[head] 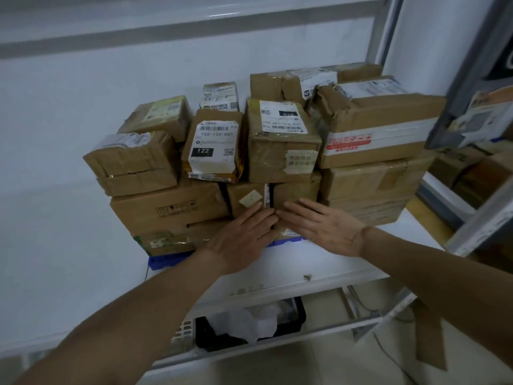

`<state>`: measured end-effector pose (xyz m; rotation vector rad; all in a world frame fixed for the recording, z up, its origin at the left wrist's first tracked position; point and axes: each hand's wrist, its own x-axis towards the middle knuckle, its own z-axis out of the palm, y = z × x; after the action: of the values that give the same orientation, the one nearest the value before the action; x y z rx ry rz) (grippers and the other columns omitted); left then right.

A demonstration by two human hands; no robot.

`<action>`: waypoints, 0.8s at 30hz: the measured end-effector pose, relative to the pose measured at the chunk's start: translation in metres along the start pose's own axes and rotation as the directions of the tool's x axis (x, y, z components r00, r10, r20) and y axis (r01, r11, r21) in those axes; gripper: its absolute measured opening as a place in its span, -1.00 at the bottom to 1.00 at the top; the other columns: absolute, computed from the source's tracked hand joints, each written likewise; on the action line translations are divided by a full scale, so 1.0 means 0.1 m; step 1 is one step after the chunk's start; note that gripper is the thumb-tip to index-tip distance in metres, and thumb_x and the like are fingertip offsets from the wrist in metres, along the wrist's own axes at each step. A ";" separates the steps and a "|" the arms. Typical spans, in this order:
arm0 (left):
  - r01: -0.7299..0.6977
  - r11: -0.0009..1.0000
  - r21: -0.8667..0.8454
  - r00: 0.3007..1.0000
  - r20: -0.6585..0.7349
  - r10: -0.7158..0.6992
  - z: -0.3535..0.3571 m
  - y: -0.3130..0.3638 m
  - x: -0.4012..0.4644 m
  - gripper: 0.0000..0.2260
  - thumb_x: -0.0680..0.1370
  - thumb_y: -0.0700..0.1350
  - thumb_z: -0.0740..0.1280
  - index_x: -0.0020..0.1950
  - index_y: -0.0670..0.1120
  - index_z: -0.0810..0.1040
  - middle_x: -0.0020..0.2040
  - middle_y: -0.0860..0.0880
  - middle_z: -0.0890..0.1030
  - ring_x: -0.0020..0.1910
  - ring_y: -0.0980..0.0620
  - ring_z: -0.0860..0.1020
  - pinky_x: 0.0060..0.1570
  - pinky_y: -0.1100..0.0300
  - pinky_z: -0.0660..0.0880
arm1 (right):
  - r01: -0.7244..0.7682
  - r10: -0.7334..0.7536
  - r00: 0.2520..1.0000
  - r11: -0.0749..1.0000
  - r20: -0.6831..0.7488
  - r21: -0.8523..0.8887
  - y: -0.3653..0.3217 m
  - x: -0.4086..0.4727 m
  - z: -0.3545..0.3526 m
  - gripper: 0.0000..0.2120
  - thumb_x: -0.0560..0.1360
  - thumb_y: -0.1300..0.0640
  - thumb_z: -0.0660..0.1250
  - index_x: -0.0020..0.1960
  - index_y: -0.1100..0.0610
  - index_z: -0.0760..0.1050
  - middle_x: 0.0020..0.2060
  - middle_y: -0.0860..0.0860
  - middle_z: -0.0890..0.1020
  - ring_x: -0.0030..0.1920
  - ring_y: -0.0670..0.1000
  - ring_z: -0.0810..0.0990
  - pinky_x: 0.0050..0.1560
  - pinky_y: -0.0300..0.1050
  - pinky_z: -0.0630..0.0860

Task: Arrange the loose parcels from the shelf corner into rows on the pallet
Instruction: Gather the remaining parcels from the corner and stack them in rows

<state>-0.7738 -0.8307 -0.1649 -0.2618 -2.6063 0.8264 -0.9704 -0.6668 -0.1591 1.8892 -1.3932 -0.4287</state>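
1. We see two bare hands, both flat with straight fingers, holding nothing
2. Our left hand [244,232] presses its fingers against the front of a small brown parcel [245,197] in the lower tier, at the stack's front edge
3. Our right hand [322,226] lies beside it, fingertips on the neighbouring parcel [298,190]; the two hands almost touch
4. The stack of parcels [277,151] sits on a blue pallet [166,261] on the white shelf [319,262], against the wall
5. We count roughly seven parcels on top, one labelled "122" [212,147], and about six below; those behind are too hidden to count
6. One black bin [294,315] stands under the shelf
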 end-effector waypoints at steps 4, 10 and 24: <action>-0.049 0.993 -0.104 0.987 -0.159 0.032 -0.08 0.13 0.45 -0.77 0.50 -0.25 0.31 0.12 -0.17 0.63 0.19 -0.19 0.59 0.23 -0.16 0.53 0.41 -0.04 0.30 | -0.232 0.279 0.955 0.913 -0.101 0.335 -0.02 -0.34 -0.15 -0.71 0.52 0.20 0.21 0.18 0.29 0.52 0.17 0.23 0.55 0.16 0.26 0.53 0.15 0.15 0.49; -0.079 0.990 -0.114 0.910 -0.413 0.025 -0.34 0.32 1.20 -0.82 0.51 -0.27 0.34 0.06 -0.12 0.66 0.17 -0.15 0.62 0.22 -0.15 0.52 0.35 -0.09 0.37 | -0.446 0.764 -0.197 -0.628 0.615 0.637 0.06 -0.56 -0.29 -0.81 0.56 0.15 0.16 0.05 0.27 0.42 0.02 0.16 0.51 0.05 0.19 0.50 0.04 -0.01 0.45; 0.173 0.934 0.312 0.982 0.014 -0.187 -0.55 0.15 1.56 -0.42 0.55 0.04 0.25 0.55 0.06 0.16 0.55 -0.17 -0.05 0.52 -0.20 -0.09 0.42 -0.31 -0.13 | 0.312 0.139 -0.044 -0.939 0.989 0.146 0.56 -0.31 -0.20 -0.37 0.53 -0.25 0.14 0.46 0.09 0.22 0.31 0.17 0.46 0.30 0.23 0.43 0.30 0.26 0.38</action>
<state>-0.8912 -0.7452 -0.0844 0.0847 -2.4454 1.1642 -1.0065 -0.6391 -0.1098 0.3834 1.4147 -2.0055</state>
